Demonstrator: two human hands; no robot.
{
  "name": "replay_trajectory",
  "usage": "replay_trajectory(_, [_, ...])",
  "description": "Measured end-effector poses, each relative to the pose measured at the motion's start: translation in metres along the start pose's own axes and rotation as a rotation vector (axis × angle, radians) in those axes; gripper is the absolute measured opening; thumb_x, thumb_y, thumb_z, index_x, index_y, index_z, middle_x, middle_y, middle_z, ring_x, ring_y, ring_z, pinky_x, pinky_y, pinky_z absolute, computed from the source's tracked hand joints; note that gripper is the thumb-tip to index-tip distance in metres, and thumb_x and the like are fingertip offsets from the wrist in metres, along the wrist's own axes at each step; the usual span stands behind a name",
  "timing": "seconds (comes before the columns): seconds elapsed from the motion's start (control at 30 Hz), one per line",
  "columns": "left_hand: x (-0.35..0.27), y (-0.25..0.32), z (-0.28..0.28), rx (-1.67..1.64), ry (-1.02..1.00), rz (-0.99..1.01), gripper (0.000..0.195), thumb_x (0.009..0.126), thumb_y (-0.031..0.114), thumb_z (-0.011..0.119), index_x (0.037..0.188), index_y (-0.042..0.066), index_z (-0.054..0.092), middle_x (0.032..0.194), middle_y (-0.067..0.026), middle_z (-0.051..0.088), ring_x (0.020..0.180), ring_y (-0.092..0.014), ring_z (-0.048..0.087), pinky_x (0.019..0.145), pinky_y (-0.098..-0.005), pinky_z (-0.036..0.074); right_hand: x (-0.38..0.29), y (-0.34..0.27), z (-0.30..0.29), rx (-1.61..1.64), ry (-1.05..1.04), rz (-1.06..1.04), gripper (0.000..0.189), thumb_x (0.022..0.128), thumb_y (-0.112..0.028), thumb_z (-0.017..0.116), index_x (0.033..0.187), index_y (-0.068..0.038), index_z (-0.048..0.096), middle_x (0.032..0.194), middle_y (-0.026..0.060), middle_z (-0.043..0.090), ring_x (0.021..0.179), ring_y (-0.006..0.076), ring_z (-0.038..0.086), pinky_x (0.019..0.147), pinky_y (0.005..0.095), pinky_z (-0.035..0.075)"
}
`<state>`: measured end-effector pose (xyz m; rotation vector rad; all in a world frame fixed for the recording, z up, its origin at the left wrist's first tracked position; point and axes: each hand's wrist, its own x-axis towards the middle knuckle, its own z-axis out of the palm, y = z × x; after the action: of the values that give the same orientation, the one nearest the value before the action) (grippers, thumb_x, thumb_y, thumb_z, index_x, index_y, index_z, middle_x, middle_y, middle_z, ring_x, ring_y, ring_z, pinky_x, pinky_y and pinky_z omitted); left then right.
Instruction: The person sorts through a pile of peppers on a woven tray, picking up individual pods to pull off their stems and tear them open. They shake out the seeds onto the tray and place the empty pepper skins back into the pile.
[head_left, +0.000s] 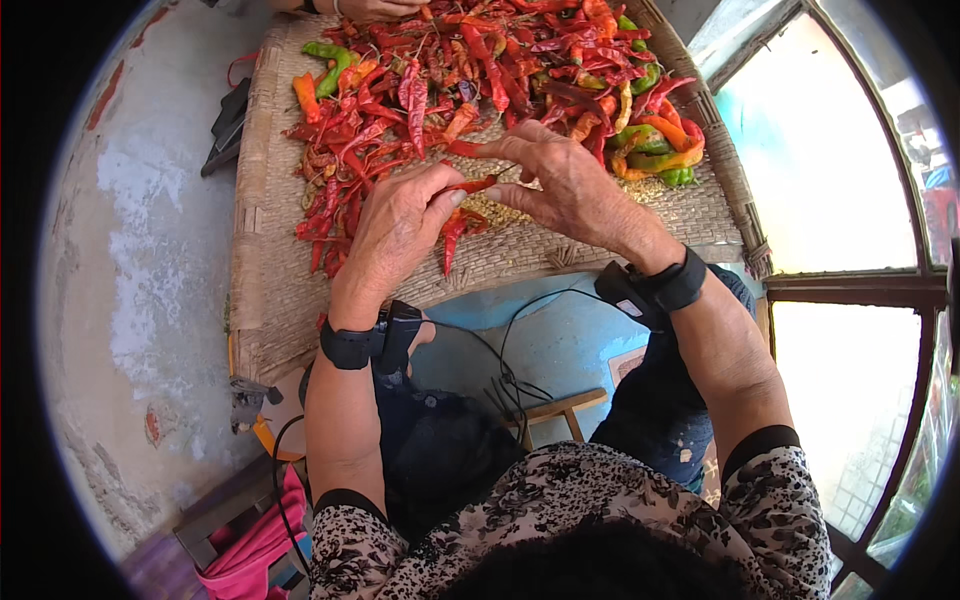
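Observation:
My left hand (401, 217) pinches a small dried red chili pepper (472, 185) between thumb and fingers. Its thin stem points toward my right hand (562, 180), whose thumb and forefinger are spread apart on either side of that stem. The right forefinger's tip lies by another red chili (463, 148); whether it touches is unclear. Both hands are over the near part of a woven tray (337, 315). Below the held pepper are loose pale yellow seeds (502, 214) and a few dried red chilies (451, 240).
A large pile of red chilies (420, 97), with some orange and green peppers (645, 139), covers the far part of the tray. Another person's hand (379, 7) rests at the far edge. A black cable (510, 375) hangs below, near a wooden stool (566, 409). Window panes (847, 420) stand at right.

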<state>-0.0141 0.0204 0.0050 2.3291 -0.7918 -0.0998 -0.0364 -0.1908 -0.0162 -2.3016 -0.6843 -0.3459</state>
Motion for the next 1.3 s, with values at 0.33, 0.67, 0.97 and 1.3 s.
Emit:
replay_trajectory(0.33, [-0.005, -0.015, -0.014, 0.211, -0.008, -0.011, 0.019, 0.081, 0.006, 0.064, 0.098, 0.0, 0.059, 0.084, -0.0161, 0.064, 0.076, -0.03, 0.064, 0.067, -0.0376, 0.049, 0.011, 0.001, -0.006, 0.015, -0.265, 0.171, 0.017, 0.088, -0.02, 0.062, 0.094, -0.005, 0.069, 0.073, 0.0152, 0.066, 0.07, 0.0327, 0.065, 0.064, 0.0416, 0.052])
replay_trajectory(0.67, [-0.005, -0.015, 0.009, 0.38, -0.02, 0.033, 0.021, 0.083, 0.017, 0.066, 0.092, -0.001, 0.062, 0.084, -0.0168, 0.065, 0.08, -0.032, 0.064, 0.071, -0.0396, 0.05, 0.025, 0.044, -0.048, -0.274, 0.382, 0.248, 0.037, 0.091, -0.027, 0.062, 0.12, -0.004, 0.059, 0.092, 0.0128, 0.069, 0.076, 0.0213, 0.069, 0.067, 0.0349, 0.057])
replay_trajectory(0.97, [0.003, -0.013, -0.008, -0.714, 0.01, -0.21, 0.016, 0.091, 0.015, 0.063, 0.103, 0.005, 0.061, 0.084, 0.0003, 0.061, 0.072, -0.006, 0.056, 0.067, -0.0202, 0.047, 0.018, -0.011, 0.015, 0.095, 0.047, 0.021, 0.031, 0.089, -0.025, 0.065, 0.11, -0.002, 0.064, 0.09, 0.0143, 0.068, 0.076, 0.0238, 0.067, 0.068, 0.0342, 0.053])
replay_trajectory(1.3, [0.0, -0.025, -0.006, 0.195, 0.062, -0.08, 0.025, 0.088, 0.015, 0.063, 0.108, 0.001, 0.059, 0.088, -0.0099, 0.065, 0.074, -0.025, 0.063, 0.07, -0.0315, 0.049, 0.033, 0.006, -0.02, 0.295, -0.118, 0.397, 0.024, 0.088, -0.026, 0.066, 0.095, -0.003, 0.07, 0.078, 0.0126, 0.067, 0.069, 0.0147, 0.064, 0.062, 0.0328, 0.052])
